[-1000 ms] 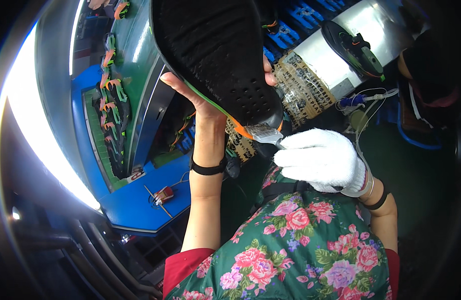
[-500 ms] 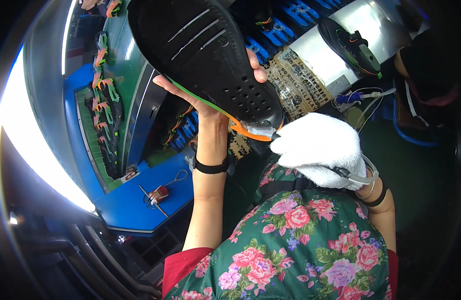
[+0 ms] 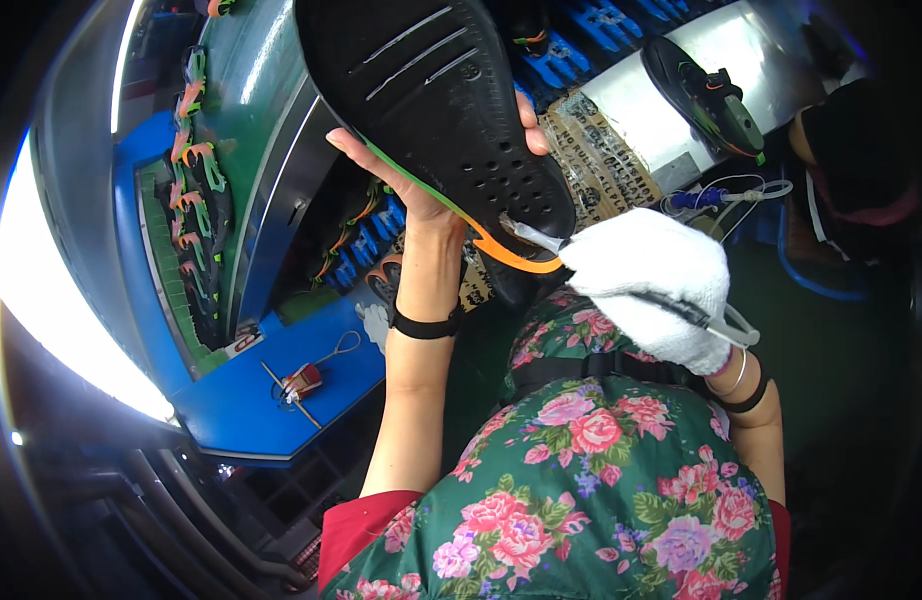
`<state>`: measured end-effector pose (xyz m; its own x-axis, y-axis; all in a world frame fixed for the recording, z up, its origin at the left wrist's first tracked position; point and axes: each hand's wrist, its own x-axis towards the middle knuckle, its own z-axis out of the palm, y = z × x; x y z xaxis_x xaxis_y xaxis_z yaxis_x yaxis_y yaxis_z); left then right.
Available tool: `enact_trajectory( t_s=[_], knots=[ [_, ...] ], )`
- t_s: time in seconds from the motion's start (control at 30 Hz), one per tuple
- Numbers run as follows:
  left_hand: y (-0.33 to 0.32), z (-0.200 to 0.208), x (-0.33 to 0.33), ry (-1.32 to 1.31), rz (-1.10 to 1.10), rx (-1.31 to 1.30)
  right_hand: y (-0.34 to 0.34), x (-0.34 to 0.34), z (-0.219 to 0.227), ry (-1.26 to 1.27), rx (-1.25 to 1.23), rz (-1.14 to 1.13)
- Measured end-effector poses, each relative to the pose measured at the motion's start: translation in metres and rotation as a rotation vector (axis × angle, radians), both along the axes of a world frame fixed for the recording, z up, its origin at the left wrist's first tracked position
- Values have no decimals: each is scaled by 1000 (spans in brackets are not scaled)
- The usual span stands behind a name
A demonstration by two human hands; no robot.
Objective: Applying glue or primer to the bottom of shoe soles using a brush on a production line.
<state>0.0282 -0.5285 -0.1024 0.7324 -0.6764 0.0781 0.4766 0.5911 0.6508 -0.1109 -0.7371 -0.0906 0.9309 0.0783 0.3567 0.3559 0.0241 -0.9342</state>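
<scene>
My bare left hand (image 3: 428, 200) grips a black shoe sole (image 3: 441, 110) by its sides, thumb on the left and fingertips on the right. The sole shows small round holes towards the heel, pale stripes at the far end, and a green and orange edge. In a white knit glove, my right hand (image 3: 651, 285) is closed round a slim brush (image 3: 533, 234) with a thin tube at its back end. The bristles touch the sole's heel, just below the holes.
A dark sandal-like shoe (image 3: 703, 100) lies on a metal surface (image 3: 771, 50), beside a taped cardboard strip (image 3: 596, 150) and blue racks (image 3: 601, 25). Orange-green shoe straps (image 3: 196, 190) line the left belt. A blue table (image 3: 246, 415) holds a small red tool (image 3: 301, 382). A dark-clothed person (image 3: 861, 150) is at right.
The brush has moved from the heel's end rim up and inward, close to the holes. The sole and my left hand appear slightly farther right. My right hand has turned, showing more of the brush.
</scene>
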Motion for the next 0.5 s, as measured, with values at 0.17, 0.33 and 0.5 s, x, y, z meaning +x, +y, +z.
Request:
enact_trajectory(
  t_s=[0.17, 0.33, 0.5],
  knots=[
    [5, -9, 1, -7, 9, 41, 3, -1, -2, 151, 175, 149],
    [6, -16, -2, -73, 0, 58, 0, 3, -7, 191, 239, 64],
    [9, -19, 4, 15, -70, 133, 6, 1, -17, -187, -190, 180]
  ],
)
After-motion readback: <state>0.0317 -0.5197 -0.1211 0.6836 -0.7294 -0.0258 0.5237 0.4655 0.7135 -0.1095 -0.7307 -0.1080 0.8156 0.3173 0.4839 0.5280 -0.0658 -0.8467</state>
